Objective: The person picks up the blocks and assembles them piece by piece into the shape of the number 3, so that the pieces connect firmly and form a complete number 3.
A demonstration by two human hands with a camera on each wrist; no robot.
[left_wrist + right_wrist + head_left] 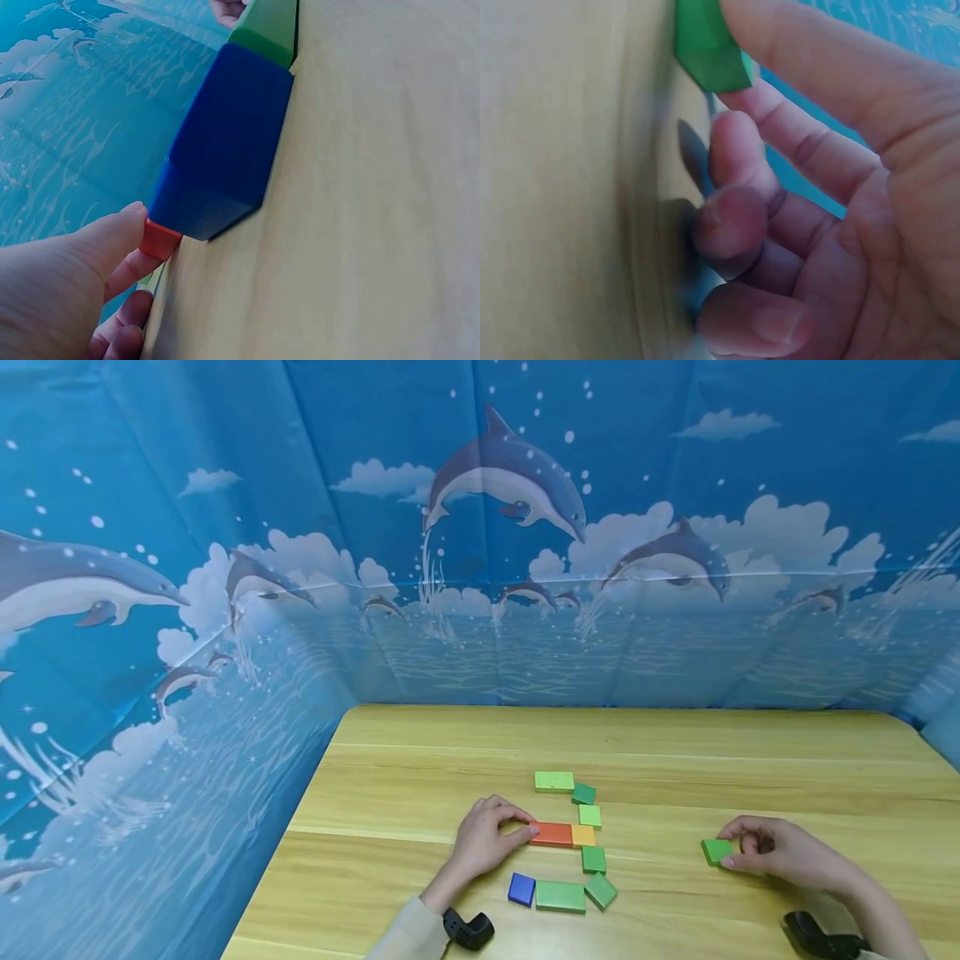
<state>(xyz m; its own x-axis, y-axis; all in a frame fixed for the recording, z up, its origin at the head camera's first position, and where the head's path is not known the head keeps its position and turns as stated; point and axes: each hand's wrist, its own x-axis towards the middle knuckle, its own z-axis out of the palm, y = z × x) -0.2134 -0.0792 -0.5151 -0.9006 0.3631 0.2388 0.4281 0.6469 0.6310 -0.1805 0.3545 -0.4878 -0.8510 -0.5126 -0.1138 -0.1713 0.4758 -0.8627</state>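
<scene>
My left hand point(483, 839) pinches the left end of a red rectangular block point(551, 834) between thumb and fingers. An orange block point(582, 836) touches the red block's right end. To the right, apart from the other blocks, my right hand point(780, 853) pinches a small green block point(716, 852) between thumb and index finger. The right wrist view shows that green block point(716, 49) close to the table, with the other fingers curled beside it. In the left wrist view a blue block point(217, 142) stands in front of the red block point(160, 238), hiding part of it.
Around the red block lie a long light green block point(553, 782), a dark green one point(583, 793), a lime square point(590, 816), green squares point(593, 859) point(601, 891), a long green block point(560, 897) and a blue block point(521, 889). A dolphin-printed curtain point(480, 643) borders the wooden table point(420, 743).
</scene>
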